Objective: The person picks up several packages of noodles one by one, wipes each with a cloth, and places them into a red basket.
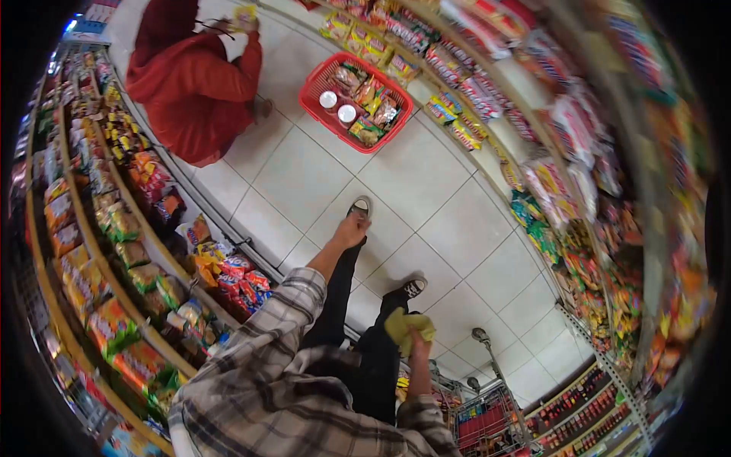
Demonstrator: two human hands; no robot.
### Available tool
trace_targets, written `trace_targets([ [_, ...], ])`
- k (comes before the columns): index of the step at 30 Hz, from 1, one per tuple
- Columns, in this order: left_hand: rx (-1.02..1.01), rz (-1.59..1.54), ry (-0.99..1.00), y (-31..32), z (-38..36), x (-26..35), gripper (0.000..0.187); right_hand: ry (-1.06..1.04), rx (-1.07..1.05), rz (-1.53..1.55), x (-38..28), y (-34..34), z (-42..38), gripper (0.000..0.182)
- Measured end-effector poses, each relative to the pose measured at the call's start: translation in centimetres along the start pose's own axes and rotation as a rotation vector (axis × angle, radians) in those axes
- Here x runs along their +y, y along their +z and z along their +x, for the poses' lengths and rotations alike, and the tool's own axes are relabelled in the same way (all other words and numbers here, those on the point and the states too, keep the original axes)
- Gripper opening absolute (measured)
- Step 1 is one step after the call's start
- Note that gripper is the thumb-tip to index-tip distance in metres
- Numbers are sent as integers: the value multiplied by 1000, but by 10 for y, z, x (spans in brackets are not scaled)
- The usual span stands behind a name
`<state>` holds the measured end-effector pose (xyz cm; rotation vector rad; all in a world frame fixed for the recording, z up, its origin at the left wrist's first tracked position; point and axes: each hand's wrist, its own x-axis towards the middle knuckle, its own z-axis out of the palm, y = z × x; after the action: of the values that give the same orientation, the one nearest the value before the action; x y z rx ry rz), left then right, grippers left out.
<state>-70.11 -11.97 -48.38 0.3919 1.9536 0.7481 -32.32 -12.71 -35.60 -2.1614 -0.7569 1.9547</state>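
Note:
My right hand (pixel 420 344) grips a yellow cloth (pixel 406 326), bunched up and held low at my right side, over my dark trousers. My left hand (pixel 352 228) is stretched out in front of me above one of my shoes (pixel 360 204). Its fingers are curled in, and whether anything small is inside them I cannot make out. Beyond it on the tiled floor (pixel 312 179) stands a red basket (pixel 308 91) with snack packets (pixel 370 95) and two white-lidded containers (pixel 346 113) in it, apart from both hands.
A person in a red hooded top (pixel 186 91) crouches at the front left, holding a yellow packet (pixel 244 17). Shelves of packaged snacks line the left (pixel 114 305) and right (pixel 487 99). A wire cart (pixel 487 419) stands at the lower right, near a rack of small items (pixel 582 411).

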Motion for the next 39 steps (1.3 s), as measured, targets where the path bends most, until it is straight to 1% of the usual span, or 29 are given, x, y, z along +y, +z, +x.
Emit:
trace_targets([
  [2,223,144,107,-7,92,-10,32,161,29,-20,-6,73,11,43],
  [3,324,214,224,-7,151,-36,32,184,21,-17,7,99,22,43],
  [4,370,235,301,-15,199,-39,35,206,9,-10,21,123,34,43],
  [5,391,306,346,-21,250,-52,35,250,5,-66,31,140,42,42],
  [6,389,295,318,-24,293,-57,32,295,0,-121,41,152,46,41],
  [7,433,327,315,-25,338,-67,30,333,-12,-172,50,165,52,39],
  [8,414,399,415,-33,379,-82,34,360,-22,-170,57,176,56,37],
  [9,427,530,235,-35,409,-83,40,376,-29,-130,62,185,59,36],
  [10,388,706,206,-41,431,-86,47,386,-36,-91,63,191,65,35],
  [11,285,741,27,-44,454,-90,58,447,2,-97,62,196,72,35],
  [12,176,752,-35,-47,469,-87,60,507,40,-103,62,199,77,36],
  [14,-38,776,-160,-50,491,-86,64,600,88,-87,64,203,87,36],
  [16,-49,679,-190,-41,514,-110,71,661,108,-43,71,202,95,35],
  [18,-48,587,-219,-39,540,-128,79,658,117,-22,72,205,96,35],
  [19,-98,525,-253,-38,556,-141,93,657,121,-11,72,205,96,35],
  [20,-94,505,-225,-35,567,-155,94,672,116,-8,73,204,97,35],
  [22,-79,461,-152,-28,585,-161,96,685,101,6,76,202,108,35],
  [24,-62,482,-123,-21,602,-171,99,679,107,4,76,203,113,34],
  [26,-63,534,-96,-18,613,-180,97,675,114,-2,72,207,114,33],
  [27,-131,495,-119,-26,609,-174,95,674,118,-7,71,208,112,33],
  [29,-266,414,-165,-54,587,-142,91,676,114,-9,70,206,109,32],
  [32,-243,505,-155,-65,559,-112,86,684,96,4,67,200,103,32],
  [36,1,629,-197,-58,553,-112,89,628,78,16,70,198,101,32],
  [37,43,758,-303,-58,530,-85,93,604,71,12,68,198,100,32],
  [39,263,812,-283,-51,495,-64,97,596,76,33,58,199,93,32],
])
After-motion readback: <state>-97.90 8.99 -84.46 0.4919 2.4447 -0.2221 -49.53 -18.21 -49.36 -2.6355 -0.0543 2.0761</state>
